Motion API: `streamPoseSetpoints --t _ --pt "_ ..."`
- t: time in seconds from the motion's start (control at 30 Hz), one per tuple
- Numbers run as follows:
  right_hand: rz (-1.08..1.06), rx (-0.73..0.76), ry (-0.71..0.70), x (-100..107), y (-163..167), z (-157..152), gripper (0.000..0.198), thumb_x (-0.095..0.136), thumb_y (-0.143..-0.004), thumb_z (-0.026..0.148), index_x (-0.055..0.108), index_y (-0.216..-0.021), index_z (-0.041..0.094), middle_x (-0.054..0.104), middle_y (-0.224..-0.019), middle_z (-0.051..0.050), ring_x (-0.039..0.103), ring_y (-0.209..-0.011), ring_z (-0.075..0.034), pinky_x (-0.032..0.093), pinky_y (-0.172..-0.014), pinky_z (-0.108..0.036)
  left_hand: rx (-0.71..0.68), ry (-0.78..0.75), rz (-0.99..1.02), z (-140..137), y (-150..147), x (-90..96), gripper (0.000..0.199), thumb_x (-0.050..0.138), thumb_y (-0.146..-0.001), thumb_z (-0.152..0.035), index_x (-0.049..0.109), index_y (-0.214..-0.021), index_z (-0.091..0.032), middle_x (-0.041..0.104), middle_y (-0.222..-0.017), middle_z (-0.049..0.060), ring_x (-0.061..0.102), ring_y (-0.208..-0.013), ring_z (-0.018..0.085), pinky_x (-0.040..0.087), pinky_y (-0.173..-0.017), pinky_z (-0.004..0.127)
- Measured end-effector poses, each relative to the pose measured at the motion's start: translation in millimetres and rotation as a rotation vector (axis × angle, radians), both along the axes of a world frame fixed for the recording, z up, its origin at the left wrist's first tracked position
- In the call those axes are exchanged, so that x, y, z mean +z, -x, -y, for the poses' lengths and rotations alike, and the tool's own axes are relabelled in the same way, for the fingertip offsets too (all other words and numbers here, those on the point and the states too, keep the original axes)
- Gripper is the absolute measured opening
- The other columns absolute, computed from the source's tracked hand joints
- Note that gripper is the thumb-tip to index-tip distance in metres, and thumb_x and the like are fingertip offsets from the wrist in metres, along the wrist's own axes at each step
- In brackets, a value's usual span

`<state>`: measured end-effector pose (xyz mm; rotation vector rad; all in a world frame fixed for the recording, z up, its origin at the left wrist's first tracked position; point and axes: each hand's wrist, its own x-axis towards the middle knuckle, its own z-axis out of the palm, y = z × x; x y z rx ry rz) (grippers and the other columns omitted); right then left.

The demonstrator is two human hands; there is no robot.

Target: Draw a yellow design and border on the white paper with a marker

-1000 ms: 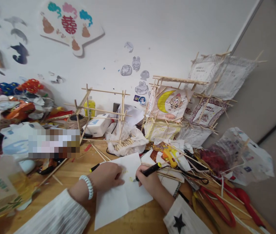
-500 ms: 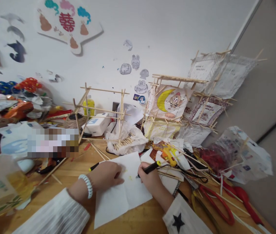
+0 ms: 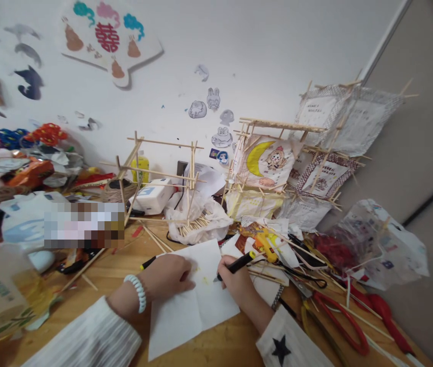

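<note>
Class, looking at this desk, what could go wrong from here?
The left hand lies beside the yellow marks on the white paper, so it might smudge them. The black marker in the right hand could slip, leaving a stray line. The right sleeve might catch the red-handled scissors nearby.

Right fingers (image 3: 223, 266) grip marker (image 3: 241, 262) — left fingers (image 3: 187, 285) on paper (image 3: 186, 326).

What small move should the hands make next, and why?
Perhaps the right hand should bring the marker slightly left, to the yellow marks: its tip points at the white paper just beside them, and the left hand rests on that paper.
</note>
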<state>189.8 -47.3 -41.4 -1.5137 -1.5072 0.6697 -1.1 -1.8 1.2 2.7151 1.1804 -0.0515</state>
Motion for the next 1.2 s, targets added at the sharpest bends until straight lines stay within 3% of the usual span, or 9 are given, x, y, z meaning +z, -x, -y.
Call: streamPoseSetpoints --t 0.33,0.53,1.2 --pt "0.014 0.066 -0.07 -10.0 -0.2 -2.3 0.019 0.042 -0.069 0.011 0.045 -0.052 0.02 0.045 -0.048 0.006 0.044 -0.04 -0.009 0.032 -0.043 -0.02 0.017 0.028 -0.007 2.1 -1.7 5.7 0.025 0.049 -0.074 -0.041 0.061 -0.07 -0.019 0.064 -0.074 0.007 0.058 -0.07 0.023 0.042 -0.063 0.032" --pt "-0.028 0.048 -0.007 -13.5 -0.1 -4.1 0.019 0.043 -0.069 0.009 0.047 -0.052 0.019 0.042 -0.042 0.007 0.045 -0.039 -0.009 0.031 -0.042 -0.018 0.024 0.011 -0.006 2.9 -0.8 5.3 0.025 0.05 -0.074 -0.041 0.062 -0.071 -0.019 0.066 -0.076 0.007 0.059 -0.071 0.024 0.043 -0.064 0.033" --pt "-0.093 0.083 -0.002 -14.3 -0.4 -3.2 0.016 0.039 -0.066 0.019 0.041 -0.051 0.021 0.036 -0.043 0.007 0.038 -0.035 -0.009 0.026 -0.037 -0.019 0.016 -0.017 -0.016 2.1 0.8 0.7 0.025 0.056 -0.072 -0.044 0.064 -0.07 -0.021 0.066 -0.071 0.005 0.059 -0.067 0.022 0.041 -0.058 0.03"
